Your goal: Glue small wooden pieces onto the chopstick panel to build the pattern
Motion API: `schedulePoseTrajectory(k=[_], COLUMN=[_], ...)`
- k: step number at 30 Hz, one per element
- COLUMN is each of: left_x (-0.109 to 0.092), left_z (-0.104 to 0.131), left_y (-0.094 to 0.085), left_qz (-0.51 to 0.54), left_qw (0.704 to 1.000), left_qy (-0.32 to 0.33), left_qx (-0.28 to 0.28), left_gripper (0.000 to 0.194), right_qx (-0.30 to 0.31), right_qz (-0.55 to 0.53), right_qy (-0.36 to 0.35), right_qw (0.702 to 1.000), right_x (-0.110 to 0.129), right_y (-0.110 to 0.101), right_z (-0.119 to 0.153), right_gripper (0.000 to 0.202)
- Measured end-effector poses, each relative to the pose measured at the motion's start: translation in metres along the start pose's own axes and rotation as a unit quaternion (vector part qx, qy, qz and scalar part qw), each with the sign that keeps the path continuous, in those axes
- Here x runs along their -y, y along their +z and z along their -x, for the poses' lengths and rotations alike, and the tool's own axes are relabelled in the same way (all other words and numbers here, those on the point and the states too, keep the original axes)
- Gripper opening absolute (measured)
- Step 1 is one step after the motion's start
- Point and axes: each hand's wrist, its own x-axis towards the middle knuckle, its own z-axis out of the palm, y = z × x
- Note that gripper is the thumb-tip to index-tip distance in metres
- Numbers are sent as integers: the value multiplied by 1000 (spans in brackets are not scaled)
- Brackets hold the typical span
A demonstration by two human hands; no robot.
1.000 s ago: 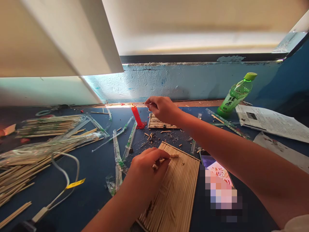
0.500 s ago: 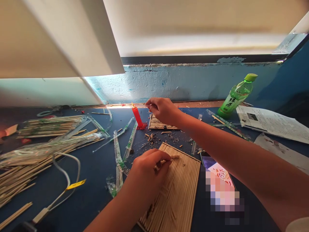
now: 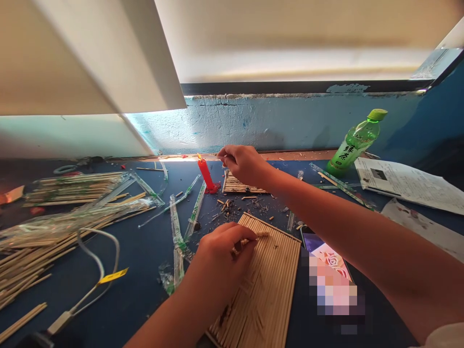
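A lit red candle stands upright in a pool of red wax on the blue table. Just right of its flame, my right hand pinches a thin stick whose tip points at the flame. My left hand is closed on a small light-coloured piece made of short sticks, over a panel of parallel wooden sticks. Its fingers hide part of that piece. A smaller stick panel lies behind, partly under my right hand and wrist. Dark burnt bits are scattered between the two panels.
Bundles of sticks and plastic wrappers lie left, near a white cable. On the right are a phone, a green bottle and printed papers. A blue wall rises behind.
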Motion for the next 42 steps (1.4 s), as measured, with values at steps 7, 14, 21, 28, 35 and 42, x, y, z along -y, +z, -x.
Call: schedulePoseTrajectory(k=[7,14,21,28,35,42], left_x=[0,1,2,1,1,2], left_z=[-1,-1,-1,0,0,0], left_y=[1,2,2,2,2,2], left_qz=[-9,-8,-7,1,1,1], left_qw=[1000,1000,1000,1000,1000,1000], left_qy=[-7,-4,-8,-11,-4,-1], left_qx=[-7,-3,-3,1,1,-4], left_gripper=[15,16,15,15,16,16], right_qx=[-3,-2,1,1,4,8], right_qz=[4,5,4,3,2,8], right_qy=[-7,-6,-8,-7,-4,-2], right_qw=[1000,1000,1000,1000,1000,1000], right_x=[-2,-5,-4,-4,-4,-4], right_y=[0,2,2,2,1,1], right_z=[-1,-1,-1,-1,-1,-2], right_gripper=[26,25,26,26,27,26])
